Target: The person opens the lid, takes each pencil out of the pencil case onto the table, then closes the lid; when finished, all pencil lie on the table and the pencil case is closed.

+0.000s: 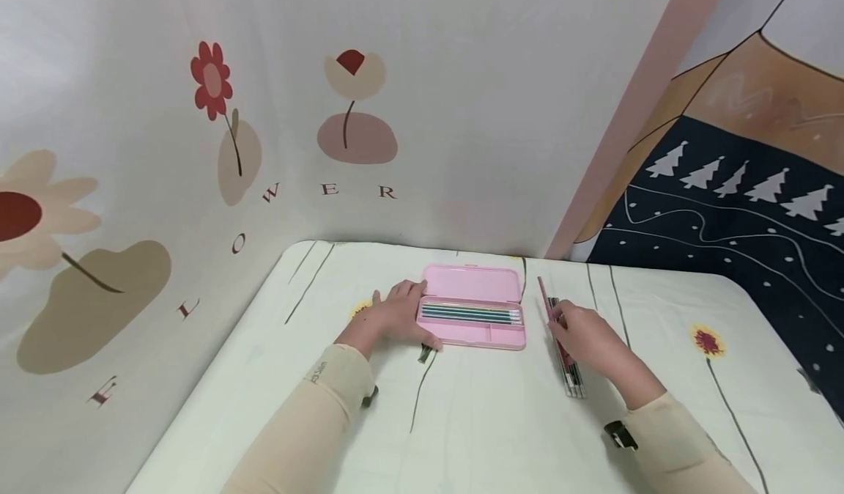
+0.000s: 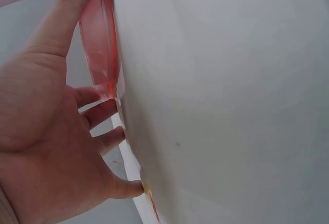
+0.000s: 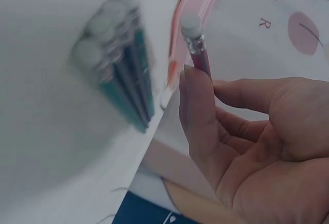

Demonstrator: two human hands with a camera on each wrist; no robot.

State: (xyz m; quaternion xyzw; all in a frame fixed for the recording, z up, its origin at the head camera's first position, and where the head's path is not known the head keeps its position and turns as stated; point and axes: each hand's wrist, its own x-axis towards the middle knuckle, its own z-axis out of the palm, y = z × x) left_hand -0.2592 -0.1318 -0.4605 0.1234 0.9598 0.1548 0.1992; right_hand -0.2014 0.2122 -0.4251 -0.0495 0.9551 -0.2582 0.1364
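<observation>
A pink pencil case (image 1: 473,286) lies with its lid folded back, several pencils (image 1: 469,314) side by side in its long compartment. My left hand (image 1: 394,315) rests at the case's left end, thumb by the front corner and fingers spread toward the back; the left wrist view shows those fingers fairly straight. With thumb and index finger, my right hand (image 1: 583,335) pinches a red pencil (image 3: 199,54) near its white eraser. Below that hand, several dark and green pencils (image 3: 131,75) lie together on the table, eraser ends toward me.
The table wears a white cloth (image 1: 488,421) printed with sunflowers and thin stems. Behind it hangs a pale curtain (image 1: 475,113) with flowers and letters. A dark cloth with white trees (image 1: 725,215) hangs at the right.
</observation>
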